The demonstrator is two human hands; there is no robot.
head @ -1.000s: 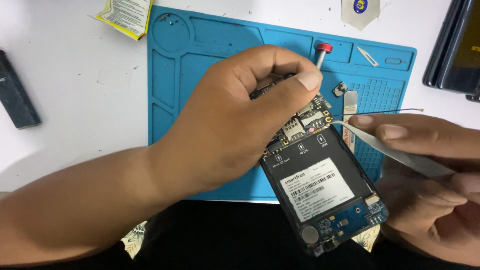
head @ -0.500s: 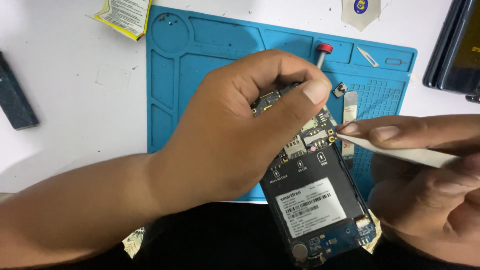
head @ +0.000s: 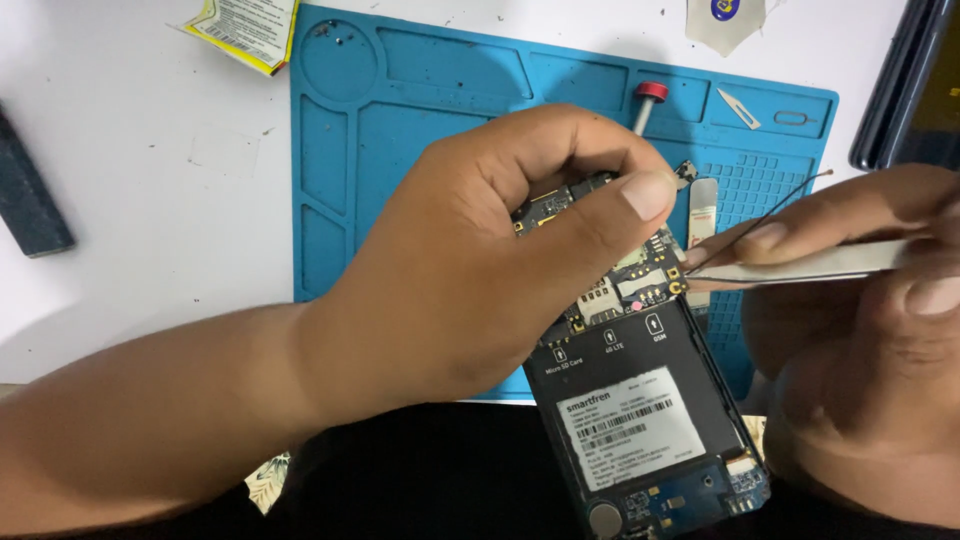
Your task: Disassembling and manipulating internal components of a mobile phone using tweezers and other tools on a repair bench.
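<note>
An opened phone (head: 640, 420) with its back cover off lies tilted over the near edge of a blue work mat (head: 400, 120). A white label sits on its dark middle plate, and circuit boards show at both ends. My left hand (head: 480, 270) grips the phone's top end, thumb pressed on the upper board. My right hand (head: 860, 330) holds metal tweezers (head: 790, 265), their tips touching the right edge of the upper board. A thin dark wire (head: 770, 210) runs up from the tips toward the right.
On the mat lie a red-capped screwdriver (head: 647, 103), a small blade (head: 738, 107) and a pin (head: 793, 118). A yellow packet (head: 240, 30) lies at top left, a dark bar (head: 30, 200) at the left edge, a dark device (head: 910, 90) at the right edge.
The phone has swung to a steeper tilt, its lower end nearer to me. My right hand rose and brought the tweezers' tips onto the upper board's right edge.
</note>
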